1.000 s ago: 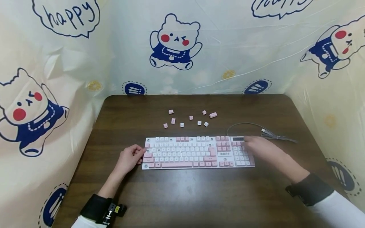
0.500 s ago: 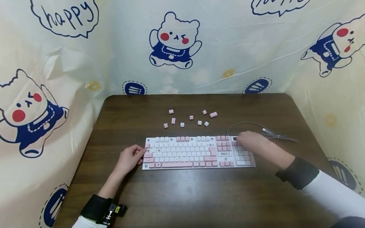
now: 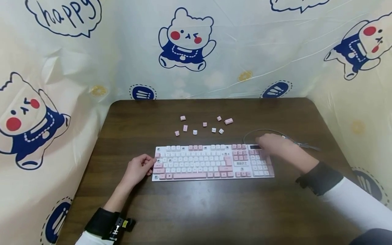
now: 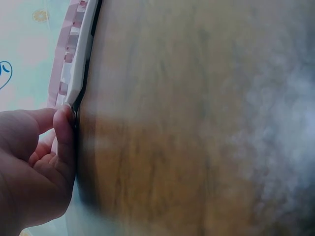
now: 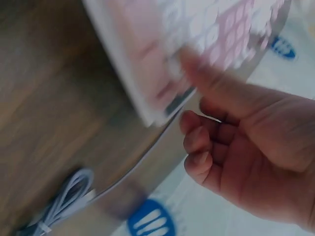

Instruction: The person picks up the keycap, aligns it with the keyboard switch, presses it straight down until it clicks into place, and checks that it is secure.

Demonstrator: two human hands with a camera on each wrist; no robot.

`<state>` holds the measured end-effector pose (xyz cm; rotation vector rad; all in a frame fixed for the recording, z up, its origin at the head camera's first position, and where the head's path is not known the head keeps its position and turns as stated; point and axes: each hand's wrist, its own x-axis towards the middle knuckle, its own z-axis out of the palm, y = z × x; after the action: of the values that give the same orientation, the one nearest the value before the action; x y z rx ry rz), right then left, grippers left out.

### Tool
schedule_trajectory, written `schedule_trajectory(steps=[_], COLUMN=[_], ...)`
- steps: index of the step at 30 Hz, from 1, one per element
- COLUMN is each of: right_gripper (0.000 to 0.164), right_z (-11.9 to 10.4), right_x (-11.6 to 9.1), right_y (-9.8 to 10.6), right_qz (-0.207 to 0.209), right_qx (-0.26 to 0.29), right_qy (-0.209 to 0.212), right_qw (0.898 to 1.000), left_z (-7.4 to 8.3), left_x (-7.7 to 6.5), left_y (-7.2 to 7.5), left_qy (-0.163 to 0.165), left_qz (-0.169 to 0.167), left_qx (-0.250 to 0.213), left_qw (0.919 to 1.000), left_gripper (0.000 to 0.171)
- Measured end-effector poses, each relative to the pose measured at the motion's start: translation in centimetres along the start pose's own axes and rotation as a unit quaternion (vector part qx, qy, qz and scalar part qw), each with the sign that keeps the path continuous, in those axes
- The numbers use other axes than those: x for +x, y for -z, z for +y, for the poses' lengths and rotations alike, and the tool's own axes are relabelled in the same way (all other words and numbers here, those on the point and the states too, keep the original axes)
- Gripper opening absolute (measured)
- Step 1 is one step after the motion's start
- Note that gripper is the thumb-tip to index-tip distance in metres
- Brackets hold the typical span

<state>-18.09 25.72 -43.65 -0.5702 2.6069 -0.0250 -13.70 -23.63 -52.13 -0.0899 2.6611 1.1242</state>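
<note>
A white and pink keyboard (image 3: 190, 176) lies across the middle of the brown table. My left hand (image 3: 138, 168) pinches its left edge between thumb and fingers; the left wrist view shows the thumb and fingertips at the end of the white case (image 4: 78, 73). Over the keyboard's far right corner is my right hand (image 3: 274, 146), beside the dark panel. In the right wrist view this hand (image 5: 251, 142) has its thumb over blurred keys and its other fingers loosely curled, with a gap between them and nothing visible inside it.
Several loose pink and white keycaps, including a wide pink keycap (image 3: 228, 121), are scattered behind the keyboard. A grey cable (image 5: 74, 191) lies bundled off its far right corner. Patterned sheeting (image 3: 239, 37) surrounds the table (image 3: 196, 211) at the back and sides.
My right hand first moved left along the keyboard's far right end, then shifted slightly back and right. My left hand stays at the left edge. The head view has tilted slightly.
</note>
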Motion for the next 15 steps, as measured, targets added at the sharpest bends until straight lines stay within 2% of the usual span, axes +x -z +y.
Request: schedule_trajectory(steps=[2,6,11,15], right_gripper=[0.039,0.060,0.073,0.071], right_z=[1.2,2.9,3.5,3.2], right_x=[0.3,0.6,1.1,1.6], right_y=[0.1,0.0,0.1,0.6], right_qz=[-0.023,-0.065,-0.076,-0.082], right_qx=[0.050,0.115,0.133,0.120], right_qy=[-0.023,-0.059,-0.058,-0.059], right_qw=[0.998,0.989,0.987,0.988], left_z=[0.0,0.1,0.0,0.1], left_x=[0.0,0.1,0.2,0.3], left_y=[0.1,0.1,0.1,0.2], left_qy=[-0.001,0.002,0.006,0.007], left_qz=[-0.001,-0.007,-0.008,-0.012], left_qx=[0.002,0.001,0.006,0.004], left_qw=[1.0000,1.0000,0.9999,0.9999], left_gripper=[0.031,0.032,0.031,0.032])
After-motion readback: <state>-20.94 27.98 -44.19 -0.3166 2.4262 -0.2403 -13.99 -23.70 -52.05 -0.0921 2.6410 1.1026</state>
